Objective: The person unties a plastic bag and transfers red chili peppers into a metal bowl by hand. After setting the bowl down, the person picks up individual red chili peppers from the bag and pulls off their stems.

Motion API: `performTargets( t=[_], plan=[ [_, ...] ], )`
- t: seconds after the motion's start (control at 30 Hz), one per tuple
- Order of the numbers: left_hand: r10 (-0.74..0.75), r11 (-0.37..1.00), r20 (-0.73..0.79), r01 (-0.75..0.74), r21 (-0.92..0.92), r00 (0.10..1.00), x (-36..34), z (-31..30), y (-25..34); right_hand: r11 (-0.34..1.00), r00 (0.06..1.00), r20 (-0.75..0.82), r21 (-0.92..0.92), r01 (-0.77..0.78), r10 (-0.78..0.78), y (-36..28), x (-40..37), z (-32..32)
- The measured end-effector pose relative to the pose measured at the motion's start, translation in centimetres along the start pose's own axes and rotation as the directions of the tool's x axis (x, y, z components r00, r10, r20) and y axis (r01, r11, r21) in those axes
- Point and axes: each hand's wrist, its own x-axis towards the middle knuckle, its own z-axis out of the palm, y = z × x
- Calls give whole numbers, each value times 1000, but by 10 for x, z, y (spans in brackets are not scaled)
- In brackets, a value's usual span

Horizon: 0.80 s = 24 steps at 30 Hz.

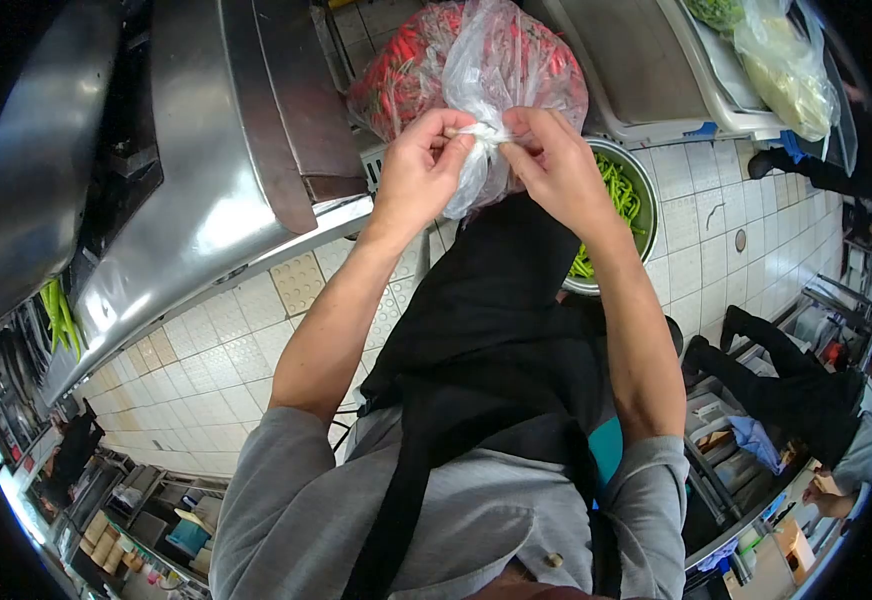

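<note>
A large clear plastic bag (546, 60) full of red chillies stands in front of me at the top of the view. Its gathered neck is twisted into a white knot between my two hands. My left hand (424, 160) pinches the knot from the left with thumb and fingers. From the right, my right hand (554, 160) grips the same knotted plastic, thumb and forefinger pressed together. Just beyond my right forearm, a round metal bowl (653, 215) holds green chillies (618, 190); my arm and black apron hide part of it.
A steel counter (201, 130) runs along the left, with green chillies (58, 315) at its lower end. Grey plastic tubs (636, 60) and a bag of pale vegetables (784, 75) are at upper right. Another person in dark trousers (776, 375) stands at right on the tiled floor (696, 260).
</note>
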Motion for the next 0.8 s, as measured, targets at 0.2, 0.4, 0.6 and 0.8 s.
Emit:
performTargets(
  t=[0.2, 0.4, 0.6, 0.8],
  plan=[
    [269, 932, -54, -245, 266, 962, -12, -1, 0, 930, 946, 188, 212, -300, 263, 11, 16, 0],
    [595, 660, -12, -480, 578, 804, -29, -3, 5, 987, 987, -63, 78, -140, 145, 5, 25, 17],
    [-14, 998, -236, -1, -61, 972, -33, 10, -12, 964, 964, -156, 191, -186, 217, 9, 12, 31],
    [3, 982, -206, -41, -183, 979, -7, 8, 4, 985, 982, -158, 151, -83, 107, -3, 3, 7]
  ],
)
